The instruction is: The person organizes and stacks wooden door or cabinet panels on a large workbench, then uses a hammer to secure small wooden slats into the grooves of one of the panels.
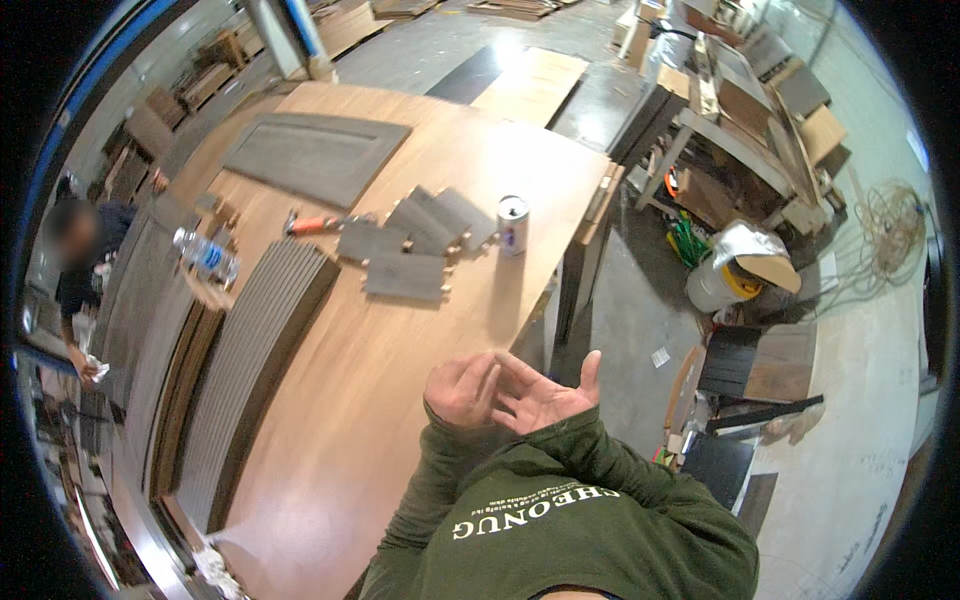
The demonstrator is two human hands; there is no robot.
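In front of my body, over the near right edge of the wooden table [300, 450], my two hands meet. My left hand [462, 390] is curled with its fingers pressed together against the fingers of the other hand; whatever it may hold is hidden. Palm turned up, my right hand [545, 402] is open, with the thumb sticking out and nothing lying on it. Farther up the table are several small grey wood panels [405, 277] with tenoned ends, partly fanned over each other. A drink can [513, 226] stands upright beside them.
A hammer [318, 224], a large grey panel door [315, 158] and a water bottle [205, 257] lie on the table. Long grooved strips [260, 370] are stacked left. A co-worker [85, 260] stands far left. Right are a cluttered workbench [740, 140] and a white bucket [715, 285].
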